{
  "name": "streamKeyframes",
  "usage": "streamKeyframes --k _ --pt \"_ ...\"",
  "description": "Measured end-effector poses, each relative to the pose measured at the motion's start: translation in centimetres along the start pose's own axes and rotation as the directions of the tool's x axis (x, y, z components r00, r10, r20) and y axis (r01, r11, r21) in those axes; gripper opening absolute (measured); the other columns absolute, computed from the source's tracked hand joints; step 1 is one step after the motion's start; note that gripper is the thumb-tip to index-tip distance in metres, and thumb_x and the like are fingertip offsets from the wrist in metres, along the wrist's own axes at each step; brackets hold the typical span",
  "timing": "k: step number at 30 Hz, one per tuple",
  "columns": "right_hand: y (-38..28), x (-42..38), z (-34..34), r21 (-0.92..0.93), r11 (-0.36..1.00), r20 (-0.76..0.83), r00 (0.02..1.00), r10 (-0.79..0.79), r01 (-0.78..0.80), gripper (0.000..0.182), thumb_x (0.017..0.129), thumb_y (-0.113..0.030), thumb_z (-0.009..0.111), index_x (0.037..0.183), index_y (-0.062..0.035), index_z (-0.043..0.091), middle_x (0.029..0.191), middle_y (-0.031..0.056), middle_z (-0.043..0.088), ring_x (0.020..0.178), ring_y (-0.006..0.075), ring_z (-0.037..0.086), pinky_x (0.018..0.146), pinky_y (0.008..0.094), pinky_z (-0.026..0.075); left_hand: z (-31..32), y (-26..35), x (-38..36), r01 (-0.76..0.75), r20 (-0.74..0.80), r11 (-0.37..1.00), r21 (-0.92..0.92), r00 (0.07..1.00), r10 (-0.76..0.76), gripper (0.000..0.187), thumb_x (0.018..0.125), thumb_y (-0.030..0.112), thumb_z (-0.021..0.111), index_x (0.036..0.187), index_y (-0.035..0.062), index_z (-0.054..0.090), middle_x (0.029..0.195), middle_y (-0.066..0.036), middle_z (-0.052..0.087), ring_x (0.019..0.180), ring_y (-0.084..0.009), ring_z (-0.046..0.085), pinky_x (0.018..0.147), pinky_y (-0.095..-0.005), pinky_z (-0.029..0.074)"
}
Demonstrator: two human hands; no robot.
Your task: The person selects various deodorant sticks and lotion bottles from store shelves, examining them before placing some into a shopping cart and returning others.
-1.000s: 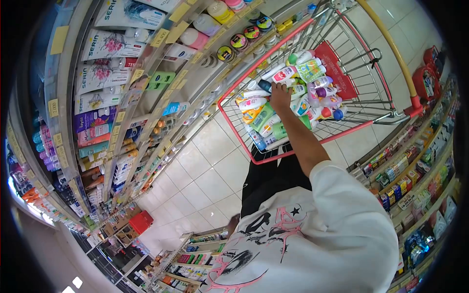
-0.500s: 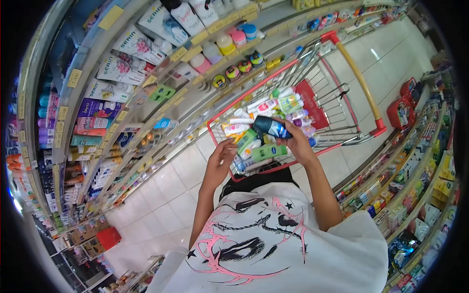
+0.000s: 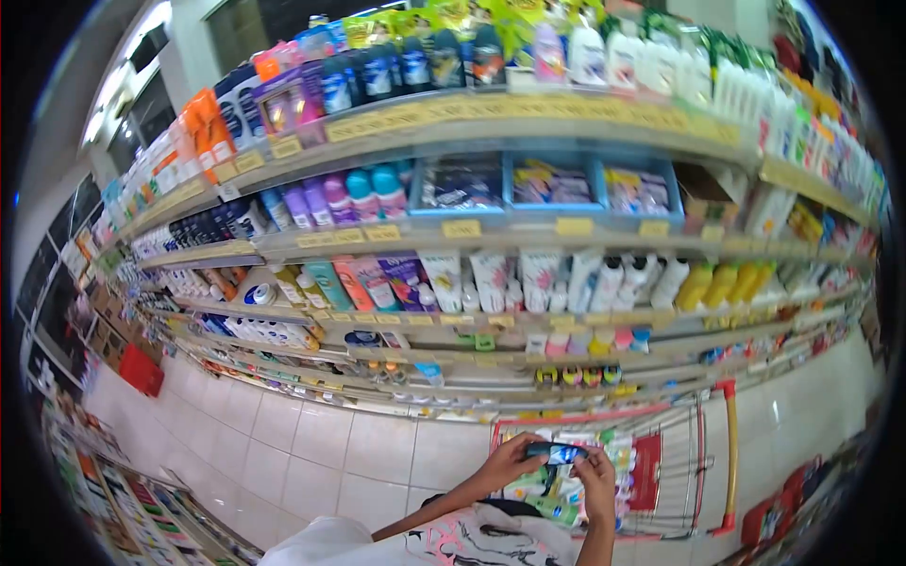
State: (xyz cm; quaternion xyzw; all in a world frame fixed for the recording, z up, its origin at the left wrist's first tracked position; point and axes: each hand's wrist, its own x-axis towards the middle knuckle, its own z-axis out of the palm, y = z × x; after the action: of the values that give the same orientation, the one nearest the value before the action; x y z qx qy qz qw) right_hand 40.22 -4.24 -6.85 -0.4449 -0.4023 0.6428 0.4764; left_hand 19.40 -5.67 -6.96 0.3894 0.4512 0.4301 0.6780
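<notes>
Over the shopping cart (image 3: pixel 702 462), both hands hold a dark roll-on deodorant (image 3: pixel 564 454) with a blue and white label, lying sideways. My left hand (image 3: pixel 514 458) has its fingers closed around one end. At the other end, my right hand (image 3: pixel 595 472) grips it with bent fingers. Beneath them the cart carries a heap of white, green and purple bottles and tubes, partly hidden by my hands and arms. Green bottles (image 3: pixel 555 509) lie closest to my body.
A long shelf unit (image 3: pixel 453 234) of toiletries runs ahead, with dark bottles (image 3: pixel 377 71) on its top level and blue boxes (image 3: pixel 552 200) below. Another shelf (image 3: pixel 123 505) stands at lower left. Red baskets (image 3: pixel 781 505) sit to the right, and a red container (image 3: pixel 140 370) farther left.
My view has tilted up from the cart to the shelves. My left hand, earlier apart with its fingers loose, has come to the roll-on deodorant; my right hand still holds it.
</notes>
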Motion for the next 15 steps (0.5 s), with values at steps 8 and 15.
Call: streamKeyframes --k 8,15 --pt "-8.1 7.2 12.4 -0.249 0.946 0.22 0.964 -0.152 0.206 0.036 0.08 -0.006 0.074 0.112 -0.0006 0.059 0.093 0.0056 0.063 0.084 0.0125 0.061 0.073 0.0265 0.051 -8.7 6.4 -1.0 -0.379 -0.003 0.922 -0.075 0.925 0.38 0.047 0.09 0.001 0.061 0.132 0.0017 0.04 0.127 -0.011 0.049 0.112 -0.0175 0.053 0.095 -0.0311 0.045" --pt "-29.9 7.1 28.8 -0.353 0.336 0.327 0.452 -0.83 0.873 0.039 0.07 -0.01 0.081 0.104 -0.0013 0.063 0.094 0.0064 0.065 0.082 0.0119 0.061 0.075 0.0275 0.051 -17.8 12.4 -0.4 -0.469 0.137 0.873 0.134 0.881 0.452 0.049 0.093 0.005 0.056 0.138 0.0044 0.037 0.11 -0.009 0.057 0.095 -0.0125 0.056 0.085 -0.0267 0.046"
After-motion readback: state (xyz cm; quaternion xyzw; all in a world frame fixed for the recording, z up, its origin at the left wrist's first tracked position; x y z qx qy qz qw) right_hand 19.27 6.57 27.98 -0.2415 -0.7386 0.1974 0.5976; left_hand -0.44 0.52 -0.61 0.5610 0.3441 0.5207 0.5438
